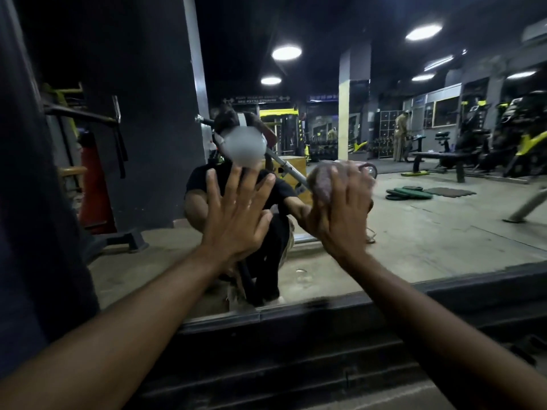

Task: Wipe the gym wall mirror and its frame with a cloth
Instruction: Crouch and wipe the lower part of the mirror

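The wall mirror (414,226) fills most of the view and reflects the gym and a crouching person. Its dark lower frame (355,303) runs across below my arms. My left hand (236,214) lies flat on the glass with fingers spread and straight. To its right, my right hand (340,208) presses a bunched purplish-grey cloth (321,180) against the glass, its fingers over the cloth. The cloth and the right hand look blurred.
A dark wall panel (29,202) borders the mirror on the left. A dark ledge or step (296,365) sits below the frame. Benches, weight plates and machines appear only as reflections.
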A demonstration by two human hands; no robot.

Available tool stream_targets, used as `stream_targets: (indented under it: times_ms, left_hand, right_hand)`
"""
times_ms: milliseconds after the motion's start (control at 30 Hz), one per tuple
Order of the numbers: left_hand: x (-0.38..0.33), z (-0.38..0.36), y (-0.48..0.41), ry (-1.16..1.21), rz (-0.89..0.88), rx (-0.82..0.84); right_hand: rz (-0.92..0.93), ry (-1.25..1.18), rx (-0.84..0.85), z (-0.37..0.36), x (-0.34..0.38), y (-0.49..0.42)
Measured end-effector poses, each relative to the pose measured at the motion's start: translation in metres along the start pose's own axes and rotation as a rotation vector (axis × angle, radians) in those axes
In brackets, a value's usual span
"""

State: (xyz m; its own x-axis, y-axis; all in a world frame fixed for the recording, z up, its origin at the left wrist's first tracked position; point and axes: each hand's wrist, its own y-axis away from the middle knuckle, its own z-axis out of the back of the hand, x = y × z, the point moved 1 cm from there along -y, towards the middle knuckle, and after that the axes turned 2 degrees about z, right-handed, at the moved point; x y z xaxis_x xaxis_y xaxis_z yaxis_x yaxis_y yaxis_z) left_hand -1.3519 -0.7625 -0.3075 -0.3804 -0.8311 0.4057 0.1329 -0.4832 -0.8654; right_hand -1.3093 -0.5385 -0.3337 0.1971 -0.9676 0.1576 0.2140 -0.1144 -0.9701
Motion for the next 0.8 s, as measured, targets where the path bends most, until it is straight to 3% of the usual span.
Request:
stream_targets:
  times_ms: [67, 133, 267, 300, 333, 433, 500, 533, 633, 667, 700, 800]
  left_hand:
    - [-0.012, -0.004, -0.008, 0.026, 0.005, 0.012]
    - [-0.018, -0.007, -0.008, 0.054, 0.011, 0.006]
    - [-0.024, -0.011, -0.017, 0.064, -0.073, -0.007]
    - [-0.030, -0.013, -0.020, 0.064, -0.070, -0.006]
    - [-0.034, -0.015, -0.021, 0.064, -0.044, -0.001]
    - [-0.046, -0.020, -0.015, 0.072, 0.038, -0.008]
    - [-0.052, -0.022, -0.006, 0.090, 0.004, -0.029]
    - [-0.055, -0.023, 0.001, 0.095, -0.032, -0.047]
    - [-0.073, -0.032, 0.023, 0.061, -0.065, -0.047]
    - [-0.080, -0.035, 0.031, 0.040, -0.045, -0.027]
    - [-0.087, -0.038, 0.040, 0.019, -0.029, -0.013]
    - [-0.109, -0.045, 0.064, 0.023, 0.012, -0.001]
  right_hand:
    - [0.144, 0.014, 0.024, 0.003, 0.002, -0.020]
    - [0.089, 0.038, -0.042, 0.014, -0.020, -0.039]
    - [-0.555, -0.050, -0.254, 0.024, -0.043, -0.068]
    - [-0.561, -0.021, -0.231, 0.020, -0.030, -0.065]
    - [-0.458, -0.004, -0.190, 0.013, -0.017, -0.057]
    - [0.079, -0.017, 0.002, 0.002, -0.009, -0.016]
    - [0.276, -0.003, 0.049, 0.018, -0.040, -0.011]
    - [0.235, -0.011, 0.013, 0.026, -0.059, -0.011]
    - [-0.250, -0.141, -0.234, 0.044, -0.115, -0.001]
    - [-0.335, -0.176, -0.265, 0.041, -0.120, 0.012]
    - [-0.325, -0.190, -0.246, 0.034, -0.117, 0.028]
    - [-0.037, -0.195, 0.028, 0.009, -0.094, 0.084]
